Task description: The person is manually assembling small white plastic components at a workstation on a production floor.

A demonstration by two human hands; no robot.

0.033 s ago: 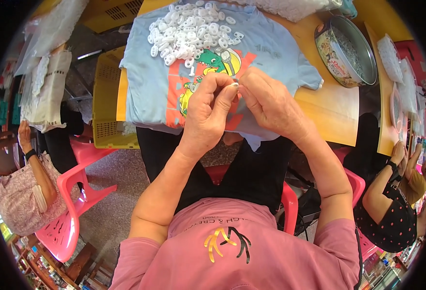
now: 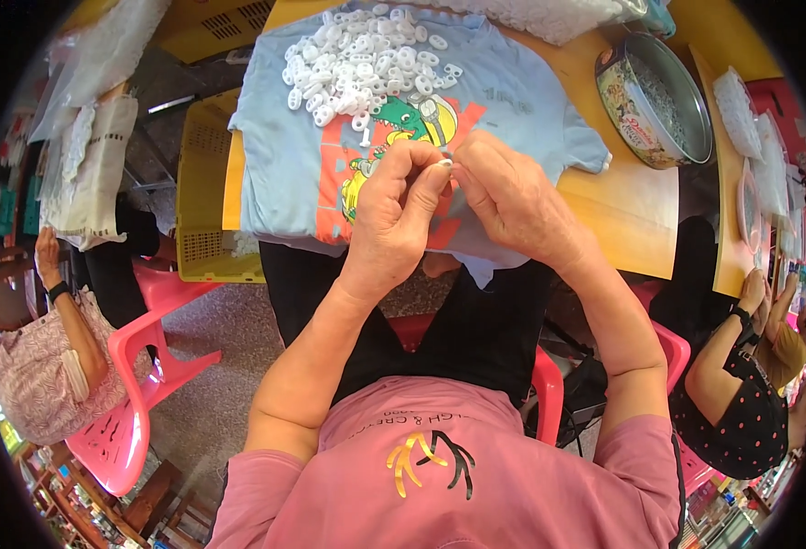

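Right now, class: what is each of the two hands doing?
Left hand: closed, fingertips pinching a small white piece.
Right hand: closed, fingertips meeting the same white piece above the light blue shirt.

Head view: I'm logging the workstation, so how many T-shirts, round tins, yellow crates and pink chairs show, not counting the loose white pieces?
Light blue T-shirt: 1
Round metal tin: 1
Yellow crate: 1
Pink plastic chairs: 2, one under the person
Total: 5

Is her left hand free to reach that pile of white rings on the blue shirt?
Probably yes. The pile of white rings lies open on the light blue shirt just beyond the left hand, nothing between them, though that hand is pinching a small white piece with the right hand.
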